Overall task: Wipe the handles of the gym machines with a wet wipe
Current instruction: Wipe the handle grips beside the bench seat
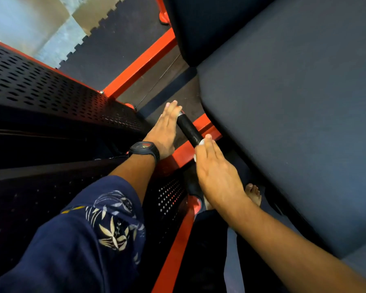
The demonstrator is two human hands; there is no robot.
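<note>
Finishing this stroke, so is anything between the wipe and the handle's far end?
Nothing lies on the handle between them. The left hand touches only the far tip; the right hand presses the wipe at the near end.

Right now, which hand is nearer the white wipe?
Right. The right hand presses the wipe onto the black handle; the left hand touches the handle's far end, away from it.

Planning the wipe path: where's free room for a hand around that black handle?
Free: the handle mid-span, between left hand and right hand on the wipe; the dark floor beyond its tip, between red frame and seat pad. Crowded: its near end, against frame and pad.
</note>
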